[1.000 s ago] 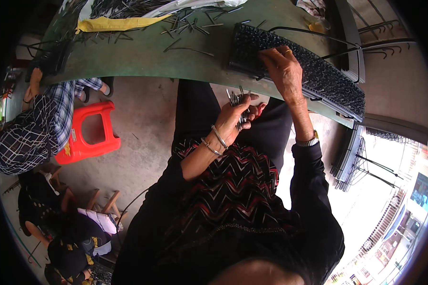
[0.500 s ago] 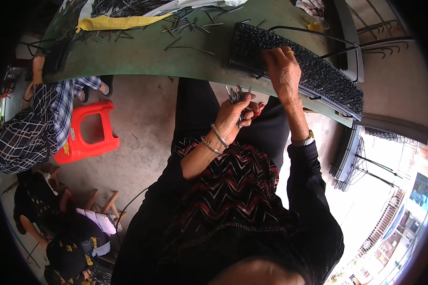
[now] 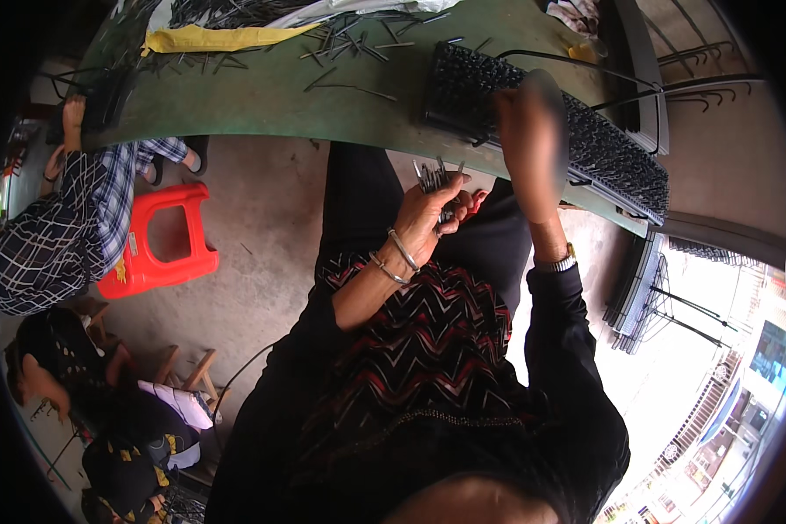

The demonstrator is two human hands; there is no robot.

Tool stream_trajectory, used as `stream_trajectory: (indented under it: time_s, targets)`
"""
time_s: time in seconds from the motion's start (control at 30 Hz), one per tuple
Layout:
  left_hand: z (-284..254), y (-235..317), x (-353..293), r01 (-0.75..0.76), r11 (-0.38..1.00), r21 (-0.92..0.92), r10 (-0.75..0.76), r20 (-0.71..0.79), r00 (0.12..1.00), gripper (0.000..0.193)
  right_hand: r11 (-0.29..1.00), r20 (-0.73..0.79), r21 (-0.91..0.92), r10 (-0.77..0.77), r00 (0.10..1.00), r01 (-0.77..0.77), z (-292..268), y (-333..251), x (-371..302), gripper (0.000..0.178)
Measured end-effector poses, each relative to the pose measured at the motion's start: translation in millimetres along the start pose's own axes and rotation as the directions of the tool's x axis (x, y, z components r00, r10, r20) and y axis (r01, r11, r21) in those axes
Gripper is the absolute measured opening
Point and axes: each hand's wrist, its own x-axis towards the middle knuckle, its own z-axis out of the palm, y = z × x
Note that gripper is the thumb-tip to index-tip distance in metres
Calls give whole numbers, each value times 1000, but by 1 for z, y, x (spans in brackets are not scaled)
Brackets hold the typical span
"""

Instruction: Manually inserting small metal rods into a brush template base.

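Observation:
My left hand [image 3: 435, 205] is closed around a bunch of thin dark metal-looking sticks [image 3: 430, 177], their ends poking up past the thumb, just off the table's near edge. A small red piece [image 3: 478, 203] shows beside its fingers; I cannot tell what it is. Over the left part of a long black rack [image 3: 598, 131], densely packed with short dark pieces, is my right hand [image 3: 533, 153]. Its fingers are bent together at the rack's top; a blur covers much of this hand, and whatever is between the fingertips is hidden.
Loose dark sticks [image 3: 358, 44] lie on the green table [image 3: 236, 105] near a yellow-edged white sack [image 3: 227, 39]. Bent black rods [image 3: 576, 61] cross behind the rack. A red stool [image 3: 162, 240] stands on the floor at left, near other people [image 3: 57, 231].
My right hand has shifted slightly right and lifted a little over the rack. My left hand keeps its hold on the sticks, almost unmoved. A person at lower left has moved an arm.

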Motion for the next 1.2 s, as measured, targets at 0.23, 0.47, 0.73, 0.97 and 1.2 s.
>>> stream_trajectory:
  time_s: [0.23,0.47,0.73,0.97,1.2]
  targets:
    - [-1,-2,1,13,999,-38,-13,-15,1000,23,996,4,76,55,998,-55,-8,1,4,7]
    - [-2,-3,1,18,999,-42,-18,-2,1000,25,996,-38,85,5,999,-2,-1,5,3,7]
    - [-1,-3,0,35,999,-30,-35,-9,999,25,993,-33,19,-115,993,116,0,10,5,7]
    - [-1,-3,1,50,998,-27,-51,-20,998,25,988,50,17,-153,987,152,-3,13,11,7]
    - [0,-2,0,73,997,-22,-73,15,997,25,973,73,24,-231,970,230,-1,22,15,8]
